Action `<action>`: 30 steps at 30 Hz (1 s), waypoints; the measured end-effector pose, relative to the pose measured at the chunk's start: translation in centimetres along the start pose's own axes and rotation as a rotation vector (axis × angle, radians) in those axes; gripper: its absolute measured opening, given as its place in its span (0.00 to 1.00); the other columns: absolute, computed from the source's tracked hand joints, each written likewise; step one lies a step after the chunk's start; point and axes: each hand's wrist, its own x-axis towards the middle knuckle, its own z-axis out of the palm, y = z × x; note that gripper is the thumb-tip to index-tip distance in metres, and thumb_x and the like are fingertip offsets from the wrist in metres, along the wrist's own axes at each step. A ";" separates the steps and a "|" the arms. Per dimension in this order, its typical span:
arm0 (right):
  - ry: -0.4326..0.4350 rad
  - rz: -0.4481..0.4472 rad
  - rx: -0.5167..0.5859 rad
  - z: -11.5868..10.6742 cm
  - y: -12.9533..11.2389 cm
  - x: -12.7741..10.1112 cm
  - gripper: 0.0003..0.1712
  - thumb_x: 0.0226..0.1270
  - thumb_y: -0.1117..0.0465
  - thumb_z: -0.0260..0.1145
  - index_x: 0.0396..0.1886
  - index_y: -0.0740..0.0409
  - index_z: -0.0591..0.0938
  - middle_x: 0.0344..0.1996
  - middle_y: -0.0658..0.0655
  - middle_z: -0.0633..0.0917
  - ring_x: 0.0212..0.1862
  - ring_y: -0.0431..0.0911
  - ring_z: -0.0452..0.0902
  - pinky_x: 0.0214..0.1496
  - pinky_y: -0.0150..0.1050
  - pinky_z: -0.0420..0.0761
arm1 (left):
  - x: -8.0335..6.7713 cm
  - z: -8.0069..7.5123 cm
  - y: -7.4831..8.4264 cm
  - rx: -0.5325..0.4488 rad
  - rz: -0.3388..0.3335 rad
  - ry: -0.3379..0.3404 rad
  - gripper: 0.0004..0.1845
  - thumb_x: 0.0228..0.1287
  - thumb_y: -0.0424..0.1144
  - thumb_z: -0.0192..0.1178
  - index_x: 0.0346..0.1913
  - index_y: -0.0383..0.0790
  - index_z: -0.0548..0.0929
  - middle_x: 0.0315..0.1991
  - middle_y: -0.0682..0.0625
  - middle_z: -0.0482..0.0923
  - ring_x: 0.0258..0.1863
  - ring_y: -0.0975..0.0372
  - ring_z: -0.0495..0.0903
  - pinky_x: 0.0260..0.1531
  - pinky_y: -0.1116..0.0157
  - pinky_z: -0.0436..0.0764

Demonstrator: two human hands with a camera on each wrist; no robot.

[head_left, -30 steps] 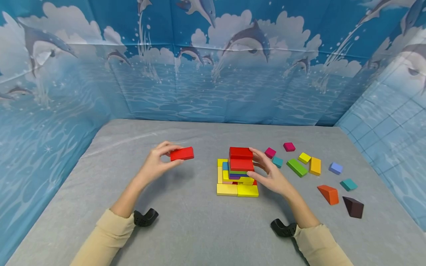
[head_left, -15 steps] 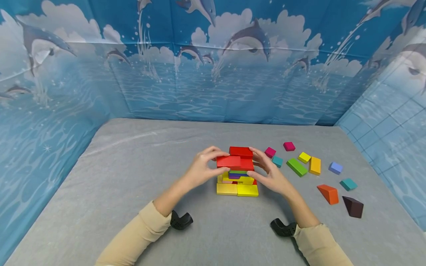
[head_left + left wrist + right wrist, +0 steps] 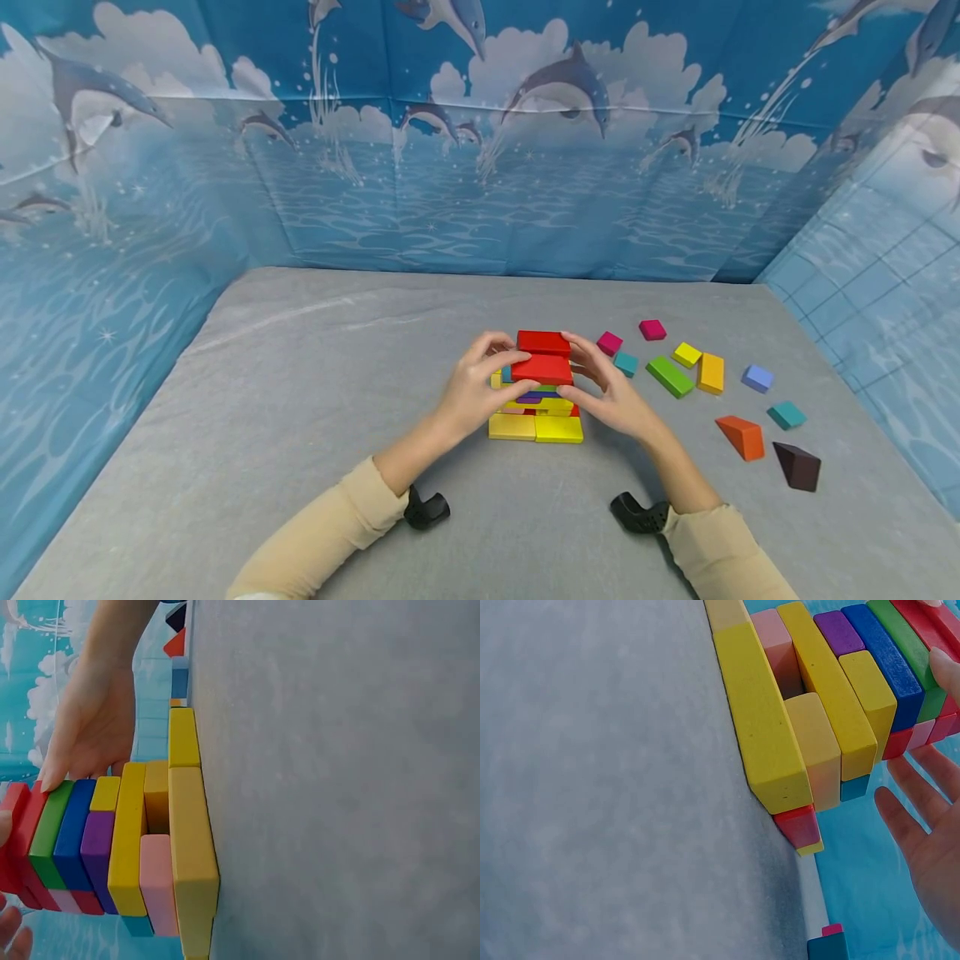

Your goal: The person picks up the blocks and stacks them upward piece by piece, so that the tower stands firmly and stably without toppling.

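A tower of coloured wooden blocks stands on a yellow base (image 3: 558,429) at mid-table. My left hand (image 3: 476,387) pinches a red block (image 3: 542,370) by its left end, thumb near and fingers far, over the tower's front. Behind it lies another red block (image 3: 543,342). At the tower's right side my right hand (image 3: 617,398) holds the upper layers, its thumb at the near face and fingertips behind. Below the reds, the left wrist view shows green (image 3: 54,829), blue (image 3: 78,825), purple (image 3: 100,851) and long yellow (image 3: 129,832) blocks, with a pink block (image 3: 159,885) underneath.
To the right lie several loose blocks, among them a green block (image 3: 670,377), an orange-yellow block (image 3: 710,374), an orange wedge (image 3: 741,438) and a dark brown wedge (image 3: 798,467). A dolphin-print curtain (image 3: 450,208) borders the grey tabletop (image 3: 300,333).
My left hand has carried the red block rightward from beside the tower onto its upper front. My right hand has stayed at the tower's right side.
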 end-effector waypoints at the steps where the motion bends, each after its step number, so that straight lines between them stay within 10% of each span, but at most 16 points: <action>1: -0.001 -0.002 0.001 0.0 0.0 0.0 0.43 0.58 0.72 0.62 0.70 0.54 0.54 0.65 0.58 0.64 0.61 0.38 0.63 0.59 0.45 0.69 | 0.1 0.1 0.0 0.020 0.000 0.005 0.18 0.44 0.38 0.72 0.41 0.35 0.84 0.44 0.44 0.71 0.43 0.58 0.70 0.44 0.69 0.75; 8: -0.007 -0.020 0.023 0.0 0.1 0.0 0.43 0.58 0.74 0.62 0.70 0.53 0.54 0.63 0.59 0.65 0.61 0.39 0.63 0.59 0.30 0.67 | 0.4 0.8 0.2 -0.004 -0.053 0.008 0.17 0.46 0.39 0.71 0.41 0.37 0.83 0.53 0.43 0.72 0.55 0.55 0.69 0.50 0.62 0.75; 30: 0.004 0.021 -0.004 0.0 -0.1 0.0 0.41 0.59 0.71 0.62 0.70 0.53 0.55 0.64 0.59 0.64 0.61 0.38 0.62 0.59 0.28 0.66 | 1.5 0.5 1.3 -0.331 -0.333 -0.075 0.28 0.47 0.29 0.69 0.53 0.28 0.73 0.55 0.36 0.69 0.54 0.47 0.68 0.50 0.48 0.72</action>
